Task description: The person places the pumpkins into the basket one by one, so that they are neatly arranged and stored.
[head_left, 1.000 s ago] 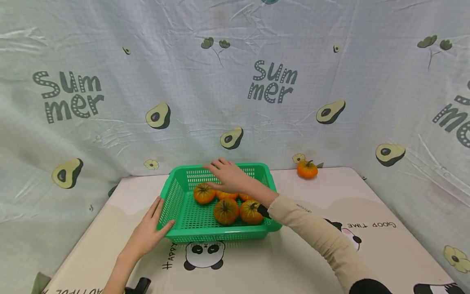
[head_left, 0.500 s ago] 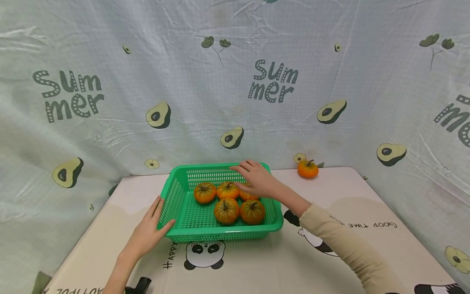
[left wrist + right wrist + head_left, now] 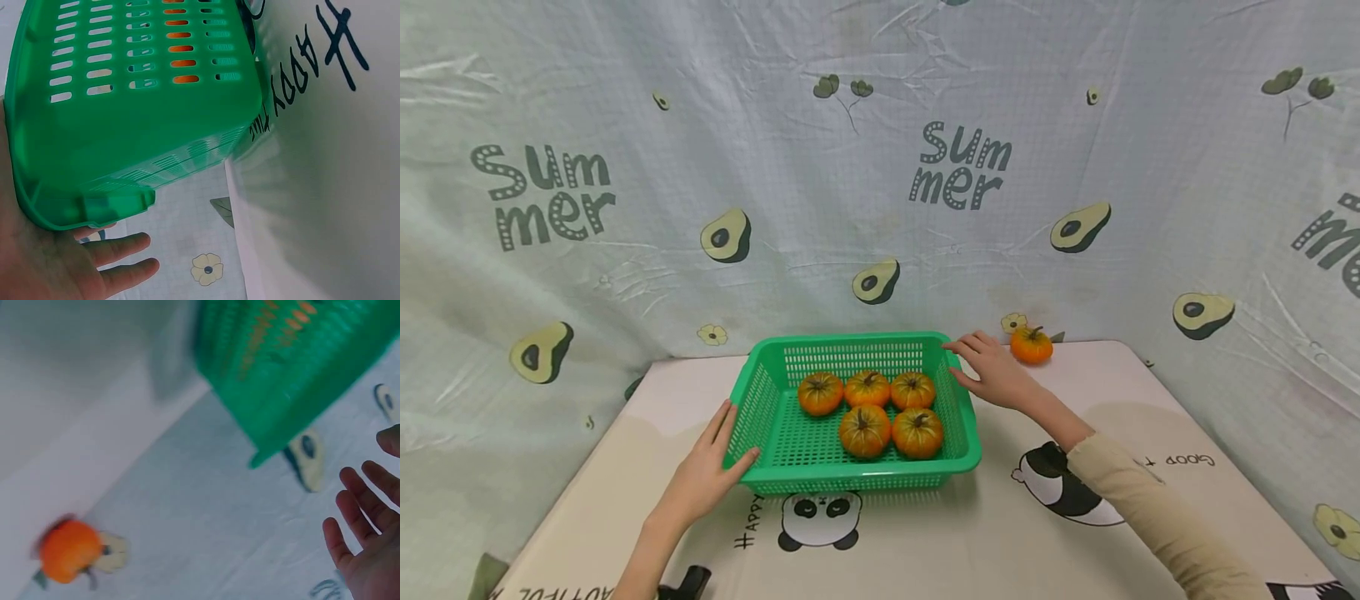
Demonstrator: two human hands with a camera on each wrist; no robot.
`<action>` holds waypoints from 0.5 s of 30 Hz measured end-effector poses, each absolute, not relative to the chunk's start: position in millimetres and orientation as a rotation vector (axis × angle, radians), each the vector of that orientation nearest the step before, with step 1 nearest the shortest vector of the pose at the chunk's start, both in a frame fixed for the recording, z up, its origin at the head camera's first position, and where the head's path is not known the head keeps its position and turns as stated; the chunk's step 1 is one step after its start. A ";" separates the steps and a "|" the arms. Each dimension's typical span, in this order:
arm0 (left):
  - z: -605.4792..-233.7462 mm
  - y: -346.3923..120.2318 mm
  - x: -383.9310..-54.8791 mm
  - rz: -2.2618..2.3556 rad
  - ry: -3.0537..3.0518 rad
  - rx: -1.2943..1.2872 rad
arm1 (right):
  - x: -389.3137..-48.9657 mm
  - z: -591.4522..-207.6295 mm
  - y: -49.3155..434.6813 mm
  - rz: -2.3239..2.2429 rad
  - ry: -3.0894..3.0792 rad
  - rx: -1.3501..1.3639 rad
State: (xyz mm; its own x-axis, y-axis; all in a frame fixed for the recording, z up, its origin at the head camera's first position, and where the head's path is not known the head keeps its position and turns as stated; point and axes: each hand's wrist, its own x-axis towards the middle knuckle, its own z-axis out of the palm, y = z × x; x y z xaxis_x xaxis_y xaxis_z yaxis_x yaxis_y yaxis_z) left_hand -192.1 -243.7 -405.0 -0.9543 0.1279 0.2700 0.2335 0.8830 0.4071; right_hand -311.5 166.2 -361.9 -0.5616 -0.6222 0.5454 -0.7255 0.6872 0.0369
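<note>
A green plastic basket [image 3: 857, 471] stands on the table with several small orange pumpkins [image 3: 865, 431] inside, grouped toward its right half. At the basket's left rim rests my left hand [image 3: 703, 475], thumb and fingers spread; the left wrist view shows its straight fingers [image 3: 125, 250] beside the rim. My right hand [image 3: 996, 375] is raised by the basket's right back corner, fingers loosely extended and holding nothing. Another pumpkin [image 3: 1032, 345] sits outside the basket at the table's back edge, just beyond my right hand; the right wrist view has this pumpkin [image 3: 70, 551] too.
The light tabletop [image 3: 1000, 533] carries printed pandas and lettering. Behind it and along its sides hangs a pale curtain [image 3: 790, 183] printed with avocados and words. A black strap piece [image 3: 688, 582] shows by the left wrist.
My right hand has moved right, from above the pumpkins in the basket to beyond its right rim, uncovering them. My left hand and the basket stay in place.
</note>
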 end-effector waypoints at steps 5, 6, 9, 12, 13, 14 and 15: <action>-405.4 -243.3 -191.8 -0.655 -2.815 -0.271 | -324.5 -388.1 196.8 0.325 -2.377 0.946; -405.4 -243.2 -191.8 -0.654 -2.815 -0.271 | -327.2 -393.1 202.7 0.335 -2.390 0.922; -405.5 -243.0 -191.8 -0.650 -2.813 -0.273 | -334.8 -406.1 219.3 0.379 -2.439 0.835; -405.8 -243.0 -191.7 -0.647 -2.810 -0.275 | -340.9 -414.8 233.1 0.408 -2.504 0.736; -405.8 -243.0 -191.6 -0.647 -2.809 -0.275 | -342.8 -417.0 237.1 0.414 -2.516 0.711; -405.6 -242.9 -191.4 -0.648 -2.810 -0.276 | -344.4 -418.5 240.7 0.419 -2.525 0.690; -405.3 -242.8 -191.3 -0.649 -2.810 -0.276 | -345.9 -419.7 244.2 0.420 -2.532 0.671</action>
